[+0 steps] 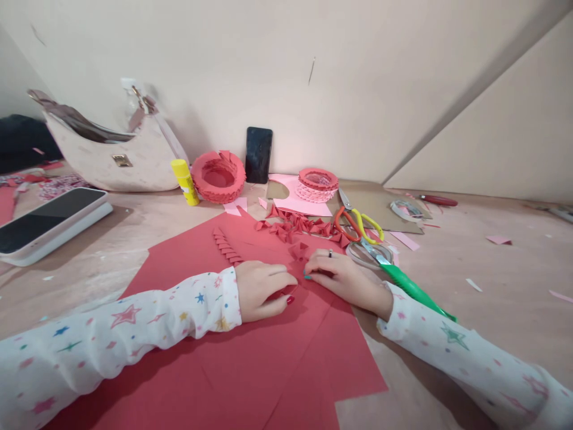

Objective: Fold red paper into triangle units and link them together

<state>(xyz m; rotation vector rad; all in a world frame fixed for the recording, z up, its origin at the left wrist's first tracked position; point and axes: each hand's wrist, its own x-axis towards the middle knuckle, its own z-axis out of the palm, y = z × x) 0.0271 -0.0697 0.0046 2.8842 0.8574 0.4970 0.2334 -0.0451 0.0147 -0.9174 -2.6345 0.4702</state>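
Observation:
My left hand (265,291) rests low over large red paper sheets (250,364), its fingers curled and thumb bent toward them. A bit of red paper (283,292) shows between them, hard to tell from the sheet below. Just to its right is my right hand (338,276), fingers bent and tips close together; what they hold, if anything, is hidden. Beyond the fingertips lies a folded red paper piece (299,251). A chain of interlocked red folded pieces (225,246) lies behind my left hand. Several loose folded red pieces (295,224) are heaped farther back.
Behind stand a red paper ring bowl (219,177), a pink-and-red ring (317,186), a yellow glue stick (185,183) and a black phone (258,155). Orange-and-yellow scissors (358,224), a green-handled cutter (414,291) and tape (406,209) lie right. A handbag (116,152) stands left.

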